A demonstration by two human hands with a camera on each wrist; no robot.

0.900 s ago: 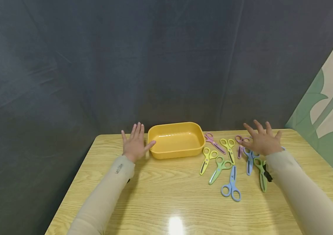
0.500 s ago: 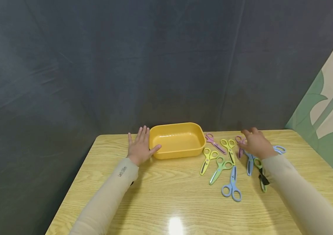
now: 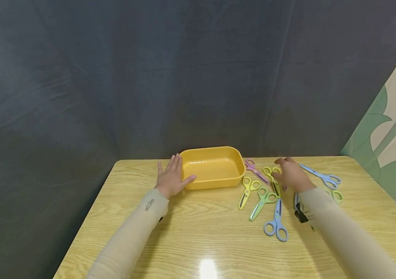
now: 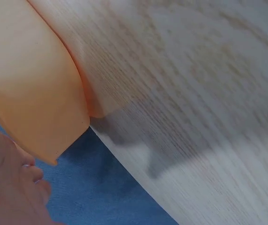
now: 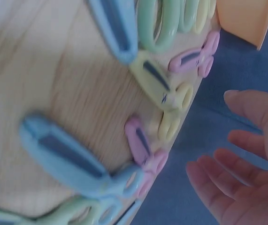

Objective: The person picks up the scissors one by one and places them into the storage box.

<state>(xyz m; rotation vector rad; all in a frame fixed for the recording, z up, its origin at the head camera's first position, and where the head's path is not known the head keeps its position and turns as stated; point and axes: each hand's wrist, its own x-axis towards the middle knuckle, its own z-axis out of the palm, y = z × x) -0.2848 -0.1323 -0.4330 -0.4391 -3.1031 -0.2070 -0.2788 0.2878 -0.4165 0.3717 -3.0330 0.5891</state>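
Observation:
My left hand (image 3: 171, 180) lies against the left end of a yellow tray (image 3: 213, 184), fingers straight and thumb reaching over its near left corner. The left wrist view shows this hand (image 4: 14, 183) beside the tray wall (image 4: 35, 79). My right hand (image 3: 293, 176) hovers over the scissors, nearest a yellow pair (image 3: 276, 190). Its fingers (image 5: 213, 180) are loosely bent and hold nothing in the right wrist view. It partly hides a pink pair (image 5: 138, 143) and a blue pair (image 5: 68, 157).
Between tray and right arm lie pink scissors (image 3: 260, 177), another yellow pair (image 3: 244, 198), green scissors (image 3: 258, 207) and blue scissors (image 3: 277, 223). Further right are blue scissors (image 3: 318, 174) and a green handle (image 3: 337, 197). A dark curtain (image 3: 198, 77) hangs behind the wooden table (image 3: 191, 240).
My left hand has moved right, up against the tray, which shifted slightly right. My right hand has moved left and lower over the scissors, its spread fingers now bent, uncovering blue scissors on the right.

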